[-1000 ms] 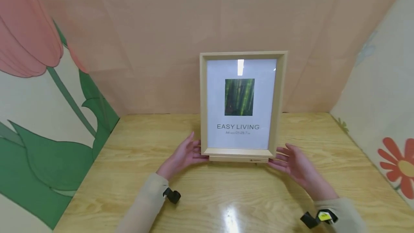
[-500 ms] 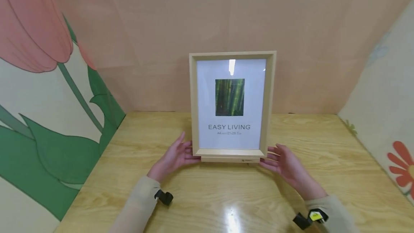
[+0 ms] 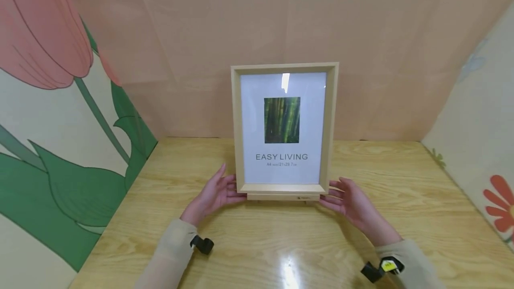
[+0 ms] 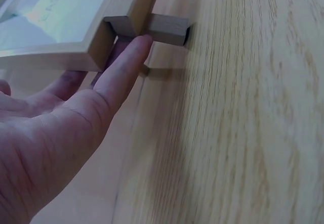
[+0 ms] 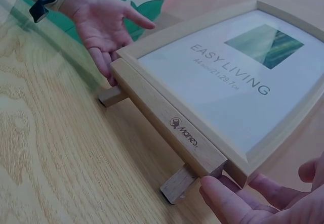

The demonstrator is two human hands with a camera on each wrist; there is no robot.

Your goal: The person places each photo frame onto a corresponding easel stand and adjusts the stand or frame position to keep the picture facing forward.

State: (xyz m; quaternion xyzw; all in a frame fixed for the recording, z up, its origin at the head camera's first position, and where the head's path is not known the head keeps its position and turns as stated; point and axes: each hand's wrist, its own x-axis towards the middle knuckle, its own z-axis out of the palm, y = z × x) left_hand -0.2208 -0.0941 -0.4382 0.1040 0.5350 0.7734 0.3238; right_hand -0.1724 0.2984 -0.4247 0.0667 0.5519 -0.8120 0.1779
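A light wooden picture frame stands upright on a small wooden easel, leaning slightly back. Behind its glass is a white sheet with a bamboo picture and the words "EASY LIVING". My left hand lies at the left end of the easel's ledge, fingers stretched out and touching it. At the ledge's right end, my right hand touches with extended fingertips, thumb held apart. The right wrist view shows the ledge's printed logo and two short easel feet on the table. The easel's back is hidden.
The wood-grain table reaches back to a pinkish cloth wall. A panel with painted tulips borders the left, and one with a red flower the right. Wrist cameras sit on both sleeves.
The whole scene has shifted left in the head view, as the camera turned a little right. Hands, frame and easel keep the same places relative to one another.
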